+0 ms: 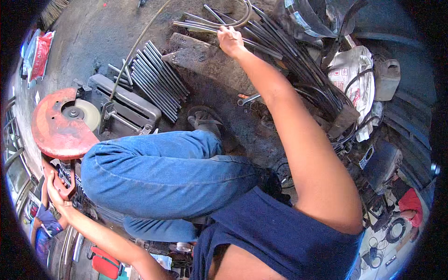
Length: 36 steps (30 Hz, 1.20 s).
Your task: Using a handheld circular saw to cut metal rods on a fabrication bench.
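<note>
My left hand (59,192) is wrapped round the red handle (70,187) of a cut-off saw. The saw's red blade guard (53,122) half covers a pale abrasive disc (88,115). A long thin rod (129,63) runs from the saw's vise (123,105) up past the top edge. At the top, my right arm is stretched far out, and my right hand (230,41) is closed on metal rods (196,26) at the end of a loose pile. The fingers hide how many rods it grips.
Several short cut rods (156,81) lie side by side by the vise. Longer dark bars (298,58) spread to the right. A wrench (248,99), a white sack (352,77) and a pale plastic jug (387,79) lie beyond my right arm. Another person's purple clothing (48,221) shows lower left.
</note>
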Each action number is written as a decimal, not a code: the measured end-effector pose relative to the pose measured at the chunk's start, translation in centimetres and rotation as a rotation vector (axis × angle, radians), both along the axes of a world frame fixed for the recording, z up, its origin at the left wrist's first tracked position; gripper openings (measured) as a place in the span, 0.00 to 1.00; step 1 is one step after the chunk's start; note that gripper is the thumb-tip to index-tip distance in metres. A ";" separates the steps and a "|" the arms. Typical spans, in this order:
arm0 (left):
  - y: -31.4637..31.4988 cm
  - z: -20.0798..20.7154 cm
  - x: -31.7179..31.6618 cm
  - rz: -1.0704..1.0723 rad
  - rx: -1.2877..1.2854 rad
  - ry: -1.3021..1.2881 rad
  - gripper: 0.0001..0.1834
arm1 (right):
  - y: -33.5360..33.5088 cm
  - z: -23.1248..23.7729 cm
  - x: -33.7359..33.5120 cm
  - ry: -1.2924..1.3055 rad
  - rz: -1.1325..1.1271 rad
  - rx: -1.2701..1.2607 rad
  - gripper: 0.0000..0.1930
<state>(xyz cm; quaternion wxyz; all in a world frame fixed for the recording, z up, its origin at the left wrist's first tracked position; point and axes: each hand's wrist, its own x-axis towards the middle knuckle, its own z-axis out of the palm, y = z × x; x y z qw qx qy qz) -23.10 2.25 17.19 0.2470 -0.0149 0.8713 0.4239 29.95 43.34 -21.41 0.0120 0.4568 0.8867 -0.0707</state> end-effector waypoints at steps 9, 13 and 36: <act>-0.9 0.0 -0.5 -0.038 -0.011 0.059 0.19 | 0.1 0.0 0.2 0.017 0.019 0.032 0.10; -0.5 -0.2 0.0 -0.050 0.005 0.051 0.17 | 0.2 -0.3 0.3 0.025 0.038 0.057 0.09; 0.0 0.0 0.6 -0.040 -0.048 0.153 0.19 | 1.6 -4.7 1.2 0.151 0.110 -0.016 0.11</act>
